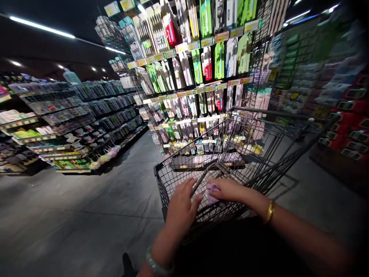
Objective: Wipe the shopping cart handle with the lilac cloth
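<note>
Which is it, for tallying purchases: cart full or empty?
Looks empty: only shelves and floor show through the cart mesh; right hand holds purple item.

— What hangs on the wire rack (261, 57) straight ahead?
— Rows of toothbrush packs (201, 65) in green, white and red, with yellow price labels (221, 37) under each row.
— And on the left?
— Long aisle shelves (57, 115) crammed with small packets, running back along the grey tiled floor (72, 215). A big pale bottle shape (71, 77) stands on top.
— The right side?
— Blurred shelving, with red boxes (348, 130) low down and green packs (300, 57) higher up.
— Overhead?
— A dark ceiling with bright strip lights (42, 27) and a few small round spots
</note>
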`<state>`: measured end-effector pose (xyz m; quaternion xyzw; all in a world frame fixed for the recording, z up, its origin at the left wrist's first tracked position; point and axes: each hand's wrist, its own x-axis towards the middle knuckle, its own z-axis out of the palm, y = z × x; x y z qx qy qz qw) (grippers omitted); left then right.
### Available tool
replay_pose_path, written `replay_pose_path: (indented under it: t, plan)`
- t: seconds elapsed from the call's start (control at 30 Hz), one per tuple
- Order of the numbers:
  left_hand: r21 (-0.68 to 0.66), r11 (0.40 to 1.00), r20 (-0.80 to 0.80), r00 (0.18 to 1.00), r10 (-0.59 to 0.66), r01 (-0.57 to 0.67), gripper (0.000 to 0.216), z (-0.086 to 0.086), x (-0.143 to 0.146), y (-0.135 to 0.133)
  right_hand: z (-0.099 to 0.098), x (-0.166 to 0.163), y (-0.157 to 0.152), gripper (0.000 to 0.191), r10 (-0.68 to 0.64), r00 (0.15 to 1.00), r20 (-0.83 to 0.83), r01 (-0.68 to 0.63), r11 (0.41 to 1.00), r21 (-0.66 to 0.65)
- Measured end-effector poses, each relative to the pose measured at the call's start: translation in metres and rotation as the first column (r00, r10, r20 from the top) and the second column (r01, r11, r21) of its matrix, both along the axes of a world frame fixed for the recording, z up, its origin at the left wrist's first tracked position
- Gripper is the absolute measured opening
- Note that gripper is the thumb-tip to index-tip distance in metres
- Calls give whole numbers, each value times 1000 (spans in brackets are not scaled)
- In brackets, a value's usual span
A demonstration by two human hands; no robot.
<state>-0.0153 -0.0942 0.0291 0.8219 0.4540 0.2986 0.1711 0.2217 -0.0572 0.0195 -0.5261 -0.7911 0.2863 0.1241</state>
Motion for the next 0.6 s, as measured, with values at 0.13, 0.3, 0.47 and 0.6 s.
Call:
replay_pose_path:
  t: [0.13,0.3,0.47,0.6]
  plan:
    - [142,989,-141,989,54,-34,56,-16,-47,-19,10,-4,3,16,124,964,236,-79,979,-189]
    - [156,985,-134,987,94,-73,33,-53,-40,-47,15,-61,18,15,449,850,274,-334,863,-378]
    - [262,946,-14,979,201,-190,30,-62,-31,-52,-17,-113,17,26,301,928,-220,-367,838,-404]
    - [300,930,-9,974,226,-213,26,-62,-34,-54,-47,-126,11,26,256,934,-248,-346,818,-460]
